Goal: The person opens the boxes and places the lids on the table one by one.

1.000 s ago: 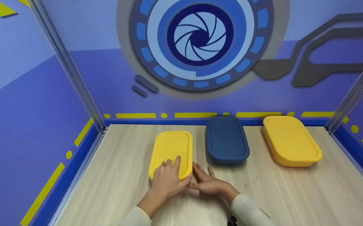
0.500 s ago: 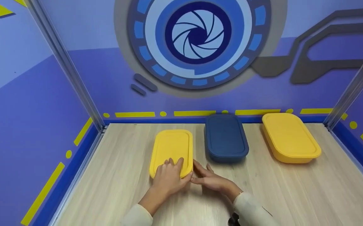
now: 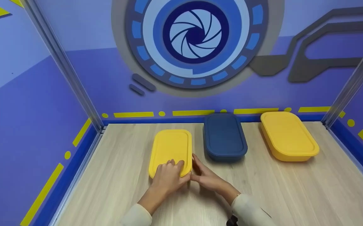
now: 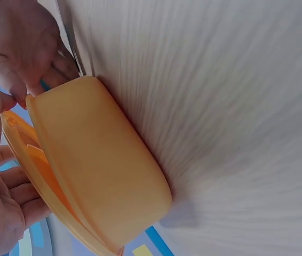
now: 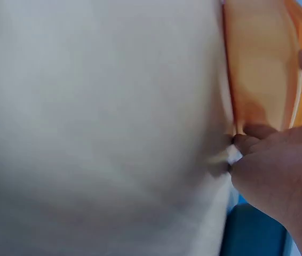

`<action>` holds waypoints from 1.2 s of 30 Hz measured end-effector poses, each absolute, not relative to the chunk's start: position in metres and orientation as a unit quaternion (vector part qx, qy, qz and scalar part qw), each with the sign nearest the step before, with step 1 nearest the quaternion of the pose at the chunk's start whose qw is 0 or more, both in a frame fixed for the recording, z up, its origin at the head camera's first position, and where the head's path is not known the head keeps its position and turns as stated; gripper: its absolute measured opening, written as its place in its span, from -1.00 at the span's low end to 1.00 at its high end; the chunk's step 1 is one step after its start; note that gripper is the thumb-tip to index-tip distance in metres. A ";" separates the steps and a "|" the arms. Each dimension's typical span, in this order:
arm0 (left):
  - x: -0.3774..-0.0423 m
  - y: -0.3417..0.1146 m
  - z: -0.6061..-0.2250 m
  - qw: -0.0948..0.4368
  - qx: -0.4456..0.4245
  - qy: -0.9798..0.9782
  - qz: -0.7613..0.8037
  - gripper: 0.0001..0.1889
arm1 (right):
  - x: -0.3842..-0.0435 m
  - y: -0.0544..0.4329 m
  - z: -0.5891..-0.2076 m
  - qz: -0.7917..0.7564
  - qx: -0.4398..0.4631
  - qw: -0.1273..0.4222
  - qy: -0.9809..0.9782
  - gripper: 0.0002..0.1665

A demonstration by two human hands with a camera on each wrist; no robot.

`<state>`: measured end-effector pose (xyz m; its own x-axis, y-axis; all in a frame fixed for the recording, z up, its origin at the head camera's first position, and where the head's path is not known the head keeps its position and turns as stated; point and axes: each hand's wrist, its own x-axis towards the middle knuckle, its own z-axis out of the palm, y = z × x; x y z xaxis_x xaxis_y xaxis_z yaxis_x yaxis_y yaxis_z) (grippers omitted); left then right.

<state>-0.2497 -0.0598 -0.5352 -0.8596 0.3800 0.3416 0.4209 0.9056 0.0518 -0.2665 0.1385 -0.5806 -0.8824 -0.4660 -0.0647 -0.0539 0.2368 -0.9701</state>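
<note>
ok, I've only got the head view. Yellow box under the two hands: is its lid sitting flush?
Observer: No. In the left wrist view the lid stands off the body of the box, with an open gap on the side facing that camera.

Operator: Near side is hidden from me. Any latch there?

Observer: None that I can see. In the same view the wall below the gap is smooth and plain. I can't vouch for the far sides.
</note>
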 end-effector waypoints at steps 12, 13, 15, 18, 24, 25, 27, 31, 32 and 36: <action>-0.246 -0.063 -0.536 0.229 -0.254 -0.939 -0.021 -0.61 | -0.267 0.124 -0.576 -0.640 -0.181 0.166 0.728 0.24; -0.245 -0.063 -0.536 0.239 -0.259 -0.936 -0.010 -0.61 | -0.267 0.124 -0.576 -0.638 -0.182 0.167 0.729 0.21; -0.244 -0.063 -0.537 0.253 -0.267 -0.930 0.004 -0.62 | -0.267 0.123 -0.577 -0.638 -0.184 0.168 0.728 0.19; -0.244 -0.064 -0.536 0.263 -0.268 -0.927 0.012 -0.62 | -0.268 0.121 -0.577 -0.632 -0.184 0.157 0.737 0.16; -0.243 -0.064 -0.534 0.250 -0.264 -0.932 -0.005 -0.65 | -0.268 0.119 -0.576 -0.588 -0.141 0.103 0.790 -0.05; -0.243 -0.064 -0.534 0.249 -0.264 -0.932 -0.007 -0.66 | -0.268 0.119 -0.576 -0.581 -0.133 0.097 0.797 -0.09; -0.243 -0.064 -0.536 0.254 -0.266 -0.930 -0.008 -0.68 | -0.269 0.119 -0.575 -0.578 -0.129 0.092 0.800 -0.13; -0.243 -0.063 -0.541 0.281 -0.265 -0.922 -0.003 -0.71 | -0.270 0.120 -0.577 -0.584 -0.129 0.102 0.795 -0.13; -0.242 -0.063 -0.542 0.288 -0.263 -0.921 0.001 -0.71 | -0.270 0.120 -0.577 -0.583 -0.133 0.100 0.795 -0.13; -0.241 -0.061 -0.544 0.301 -0.252 -0.919 0.024 -0.69 | -0.270 0.118 -0.578 -0.568 -0.134 0.089 0.807 -0.11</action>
